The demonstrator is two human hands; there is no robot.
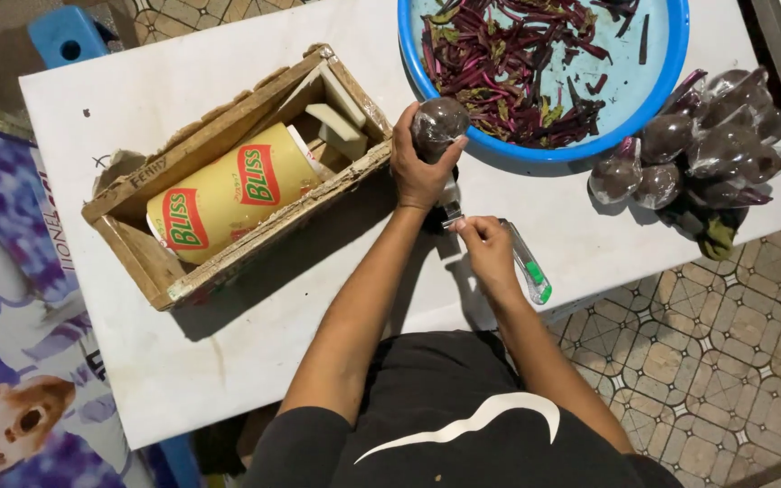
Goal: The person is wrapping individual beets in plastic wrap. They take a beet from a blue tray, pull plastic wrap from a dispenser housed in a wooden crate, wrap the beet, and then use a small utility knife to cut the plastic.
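Note:
My left hand (419, 167) grips a small clear bag filled with dark purple stuff (438, 122), held just in front of the blue basin (671, 68). My right hand (485, 253) pinches the bag's twisted plastic tail (450, 203) below the left hand. A clear stick-like tool with a green end (530, 267) lies under or against the right hand; whether the fingers hold it I cannot tell. Both hands are over the white table (137, 90).
A wooden crate (228, 262) on the table's left holds a yellow roll (228, 190) and pale blocks. Several filled dark bags (698, 154) are piled at the right. The basin contains red-purple leaf scraps. A blue stool (65, 36) stands beyond the table; tiled floor at right.

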